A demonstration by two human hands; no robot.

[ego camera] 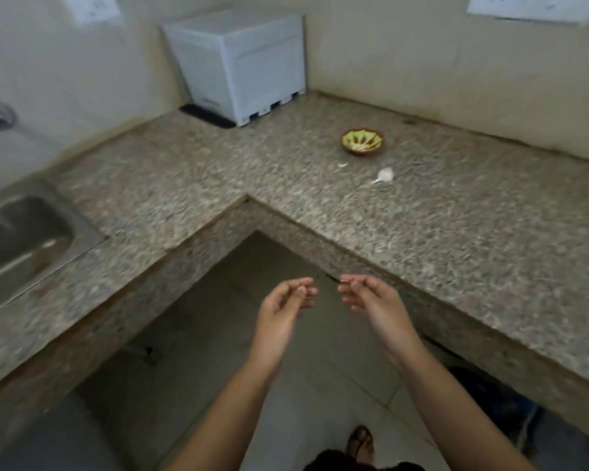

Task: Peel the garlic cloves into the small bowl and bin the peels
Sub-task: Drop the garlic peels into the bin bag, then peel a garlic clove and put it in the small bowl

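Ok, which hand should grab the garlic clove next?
Probably right: the right hand sits closer to the counter and the garlic clove; the left hand is farther off.

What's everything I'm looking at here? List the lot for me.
counter: one, speckled grey-brown stone, L-shaped along both walls
small bowl: one, green-yellow inside with a brown rim, on the counter near the far wall
garlic piece: one, white, on the counter just in front of the bowl
peel scrap: one, pale, on the counter left of the garlic piece
box: one, white, in the counter's far corner
sink: one, steel, set in the counter at left
foot: one, sandalled, on the floor
left hand: fingers curled, raised before the counter edge; any hold is blurred
right hand: likewise
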